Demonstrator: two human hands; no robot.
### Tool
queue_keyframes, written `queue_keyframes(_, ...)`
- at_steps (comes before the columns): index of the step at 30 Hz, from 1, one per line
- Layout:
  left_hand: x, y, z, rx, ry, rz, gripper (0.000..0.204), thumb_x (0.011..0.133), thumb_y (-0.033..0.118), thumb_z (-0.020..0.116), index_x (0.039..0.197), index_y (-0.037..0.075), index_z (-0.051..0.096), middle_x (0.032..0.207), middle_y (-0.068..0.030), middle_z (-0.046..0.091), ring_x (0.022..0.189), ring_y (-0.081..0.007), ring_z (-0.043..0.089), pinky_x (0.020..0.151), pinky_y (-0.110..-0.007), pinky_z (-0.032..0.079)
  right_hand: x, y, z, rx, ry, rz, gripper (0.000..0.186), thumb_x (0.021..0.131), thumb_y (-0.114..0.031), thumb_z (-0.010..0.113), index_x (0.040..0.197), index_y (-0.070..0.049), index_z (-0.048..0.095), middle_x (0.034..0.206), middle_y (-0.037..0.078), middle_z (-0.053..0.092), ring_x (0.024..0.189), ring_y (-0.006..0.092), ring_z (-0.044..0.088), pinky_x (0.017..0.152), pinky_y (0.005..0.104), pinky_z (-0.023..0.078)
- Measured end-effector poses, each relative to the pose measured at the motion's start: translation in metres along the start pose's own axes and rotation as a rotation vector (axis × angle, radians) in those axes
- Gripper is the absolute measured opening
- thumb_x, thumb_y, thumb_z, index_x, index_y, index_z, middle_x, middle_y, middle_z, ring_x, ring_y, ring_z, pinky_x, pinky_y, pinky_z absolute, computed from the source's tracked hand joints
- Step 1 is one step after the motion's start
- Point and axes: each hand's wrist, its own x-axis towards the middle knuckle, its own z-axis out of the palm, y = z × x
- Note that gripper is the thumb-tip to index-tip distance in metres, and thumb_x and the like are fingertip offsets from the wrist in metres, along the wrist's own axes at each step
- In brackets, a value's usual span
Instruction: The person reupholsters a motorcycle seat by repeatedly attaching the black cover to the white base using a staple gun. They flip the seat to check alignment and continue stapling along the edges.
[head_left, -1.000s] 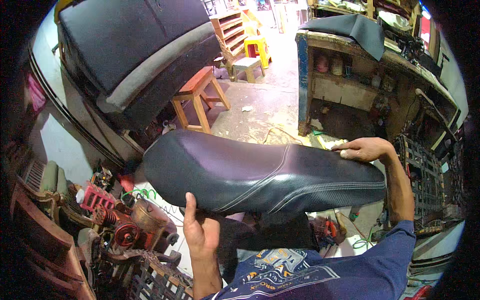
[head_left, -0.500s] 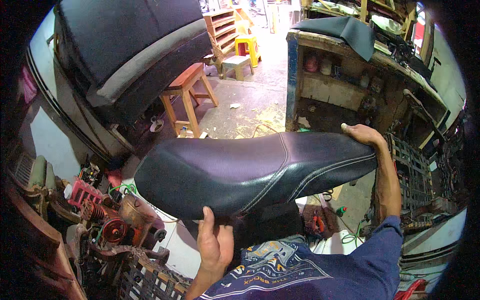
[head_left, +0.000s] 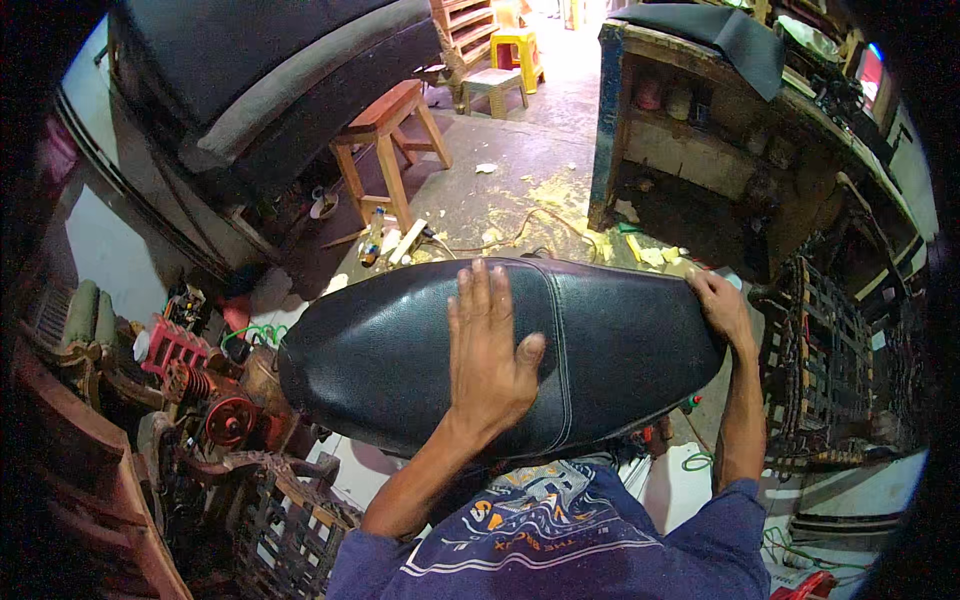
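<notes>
A black motorbike seat (head_left: 630, 350) with grey double stitching lies across in front of me, its top facing up. My left hand (head_left: 487, 355) is open and pressed flat on the seat's top, left of the cross seam, fingers pointing away from me. At the seat's right end, my right hand (head_left: 725, 305) grips the edge, with the fingertips partly hidden.
A red compressor (head_left: 230, 420) and furniture frames (head_left: 120, 500) crowd the left. A wooden stool (head_left: 390, 110), a yellow stool (head_left: 515, 50) and scraps on the floor (head_left: 530, 200) are ahead. A worn workbench (head_left: 610, 130) and webbed frame (head_left: 820, 350) stand right.
The seat has turned from showing its side to showing its top. My left hand has moved from beneath its near edge onto the top; my right hand stays at the right end.
</notes>
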Motion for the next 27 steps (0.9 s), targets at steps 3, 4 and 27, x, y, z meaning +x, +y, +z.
queue_keyframes(3, 0.008, -0.006, 0.048, 0.159, -0.103, -0.072, 0.087, 0.107, 0.063, 0.034, 0.164, -0.002, 0.027, 0.17, -0.0298, 0.021, 0.159, -0.0471, 0.017, 0.126, -0.065, 0.01, -0.006, 0.018, 0.008, 0.033, 0.036, 0.066, 0.05, 0.103, -0.048, 0.06, 0.119, -0.003, 0.075, 0.11, 0.021, 0.075, 0.104, 0.0371, 0.072, 0.092, 0.0412, 0.052)
queue_keyframes(4, 0.004, -0.007, 0.057, 0.211, -0.129, -0.052, 0.087, 0.107, 0.063, 0.034, 0.165, -0.002, 0.027, 0.171, -0.0292, 0.021, 0.159, -0.047, 0.017, 0.126, -0.065, 0.009, -0.006, 0.025, 0.011, 0.061, 0.085, 0.046, 0.049, 0.103, -0.047, 0.061, 0.118, -0.003, 0.074, 0.109, 0.021, 0.076, 0.102, 0.0361, 0.072, 0.092, 0.041, 0.052)
queue_keyframes(27, 0.057, -0.066, -0.035, 0.504, -0.306, -0.041, 0.051, 0.105, 0.048, 0.052, 0.141, 0.012, 0.064, 0.149, -0.0151, 0.06, 0.143, -0.0314, 0.051, 0.119, -0.057, 0.035, -0.036, 0.09, 0.03, 0.258, 0.257, -0.078, 0.035, 0.105, -0.029, 0.063, 0.111, 0.003, 0.073, 0.101, 0.014, 0.074, 0.095, 0.0228, 0.068, 0.09, 0.0363, 0.051)
